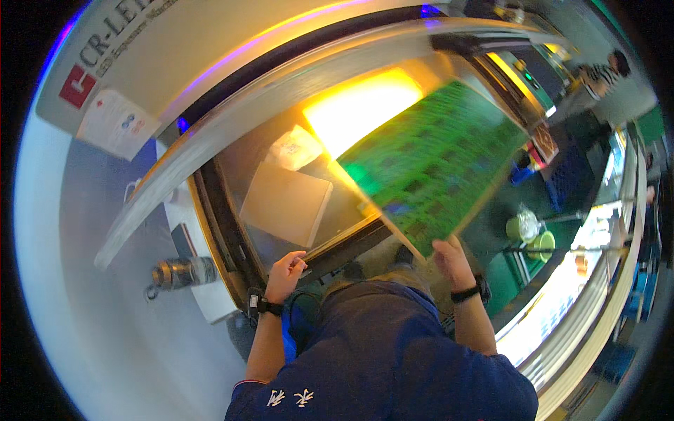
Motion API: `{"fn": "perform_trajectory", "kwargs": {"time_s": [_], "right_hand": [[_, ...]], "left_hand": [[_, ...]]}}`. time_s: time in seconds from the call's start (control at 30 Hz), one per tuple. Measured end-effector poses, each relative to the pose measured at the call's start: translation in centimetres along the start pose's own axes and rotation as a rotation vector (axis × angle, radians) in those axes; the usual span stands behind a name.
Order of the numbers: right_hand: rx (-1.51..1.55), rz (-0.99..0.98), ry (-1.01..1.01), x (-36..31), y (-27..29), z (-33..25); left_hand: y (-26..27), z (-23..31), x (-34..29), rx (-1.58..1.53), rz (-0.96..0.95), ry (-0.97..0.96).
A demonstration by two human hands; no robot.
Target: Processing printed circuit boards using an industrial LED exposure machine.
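My right hand (453, 263) is closed on the near corner of a large green circuit board panel (439, 158). The panel has pale edges and rows of dark patches, smeared by motion. It is held at a slant over the right part of a framed machine bed (267, 231), partly covering a bright yellow-white light (361, 105). My left hand (286, 276) hovers at the bed's front edge, its fingers loosely bent and slightly apart, with nothing visible in them. On the bed nearby lie a pale square board (286, 202) and a crumpled whitish piece (295, 149).
A raised lid frame (232, 95) arches over the bed. A dark metal cylinder (184, 272) stands on the left. Green cups (542, 245) and a brightly lit table (562, 298) are on the right. Another person (602, 81) in stripes is at the far right.
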State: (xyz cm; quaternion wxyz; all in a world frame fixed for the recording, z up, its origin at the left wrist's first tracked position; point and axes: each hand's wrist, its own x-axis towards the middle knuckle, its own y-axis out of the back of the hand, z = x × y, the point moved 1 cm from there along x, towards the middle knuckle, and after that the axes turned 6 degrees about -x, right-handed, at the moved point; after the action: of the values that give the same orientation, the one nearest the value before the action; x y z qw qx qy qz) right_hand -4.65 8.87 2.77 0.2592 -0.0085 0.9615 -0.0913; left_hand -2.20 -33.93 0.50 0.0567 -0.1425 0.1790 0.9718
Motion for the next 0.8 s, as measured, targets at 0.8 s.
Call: {"fn": "perform_trajectory", "kwargs": {"time_s": [0.8], "right_hand": [[-1.747,-0.436,0.912,24.7,-8.3,4.4]], "left_hand": [[-22.2,-4.6,-20.2,-0.316,0.84,0.518]]}}
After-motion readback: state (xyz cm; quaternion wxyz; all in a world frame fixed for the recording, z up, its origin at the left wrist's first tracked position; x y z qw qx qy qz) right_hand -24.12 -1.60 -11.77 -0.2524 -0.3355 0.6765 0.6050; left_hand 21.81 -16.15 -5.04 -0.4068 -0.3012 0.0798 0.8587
